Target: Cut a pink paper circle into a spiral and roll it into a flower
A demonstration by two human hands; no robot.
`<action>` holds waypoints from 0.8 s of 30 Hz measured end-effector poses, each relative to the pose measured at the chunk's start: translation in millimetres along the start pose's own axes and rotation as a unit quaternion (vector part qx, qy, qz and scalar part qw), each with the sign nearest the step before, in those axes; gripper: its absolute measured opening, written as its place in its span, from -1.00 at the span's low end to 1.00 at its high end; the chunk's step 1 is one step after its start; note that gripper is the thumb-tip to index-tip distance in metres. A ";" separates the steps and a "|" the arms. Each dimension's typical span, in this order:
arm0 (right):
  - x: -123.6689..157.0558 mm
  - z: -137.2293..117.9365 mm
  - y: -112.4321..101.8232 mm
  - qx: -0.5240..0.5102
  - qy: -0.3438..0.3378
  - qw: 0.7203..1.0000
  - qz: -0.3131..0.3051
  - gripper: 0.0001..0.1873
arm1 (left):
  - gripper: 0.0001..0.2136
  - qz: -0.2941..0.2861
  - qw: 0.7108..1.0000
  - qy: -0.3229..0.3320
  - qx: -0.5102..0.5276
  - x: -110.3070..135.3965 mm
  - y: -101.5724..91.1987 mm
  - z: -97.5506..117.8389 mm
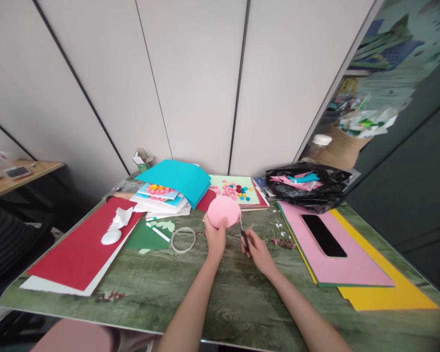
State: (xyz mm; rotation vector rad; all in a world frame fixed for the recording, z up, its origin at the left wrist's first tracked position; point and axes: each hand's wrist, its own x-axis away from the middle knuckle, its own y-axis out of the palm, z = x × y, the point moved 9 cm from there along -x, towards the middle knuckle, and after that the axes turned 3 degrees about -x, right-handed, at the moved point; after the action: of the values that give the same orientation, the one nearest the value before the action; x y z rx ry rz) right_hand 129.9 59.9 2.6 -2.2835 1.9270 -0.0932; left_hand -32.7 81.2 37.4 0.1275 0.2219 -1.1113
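Observation:
A round pink paper disc [223, 210] is held up over the middle of the table by my left hand [216, 237], thumb on its near face. My right hand [258, 252] grips black-handled scissors [245, 239], their blades upright along the disc's right edge. Whether the blades are parted is too small to tell. Behind the disc lies a pale green sheet [254, 188] with small pink, red, yellow and blue paper pieces. A dark red round piece [207, 200] shows partly behind the disc. Left of my left hand rests a roll of clear tape [183, 240].
Red sheets [84, 244] with a white oval object [111, 237] lie left, beside green paper [146, 237] and a glue stick. Blue card [176, 178] tops a pile behind. Rightward are a black bag [308, 188], a phone [323, 235] on pink sheets, and yellow paper [392, 298].

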 end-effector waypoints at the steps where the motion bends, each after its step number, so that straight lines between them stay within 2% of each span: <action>1: 0.0 0.0 -0.5 -0.003 0.000 1.000 0.000 -0.76 | -0.53 -0.005 1.000 0.003 0.002 0.0 0.8 0.1; 12: -0.6 -4.9 -9.6 -0.009 -0.013 1.000 0.007 -0.75 | -0.53 -0.047 0.998 0.047 -0.005 1.8 8.8 2.1; 24: -1.0 -6.5 -11.0 -0.001 -0.009 1.000 0.002 -0.75 | -0.54 -0.017 0.999 0.042 0.003 0.6 3.6 4.1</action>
State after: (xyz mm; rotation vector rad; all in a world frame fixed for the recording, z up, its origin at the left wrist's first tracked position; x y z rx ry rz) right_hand 139.5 62.2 10.8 -2.2748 1.9237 -0.0709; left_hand -28.8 81.4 41.3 0.1772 0.2969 -1.1409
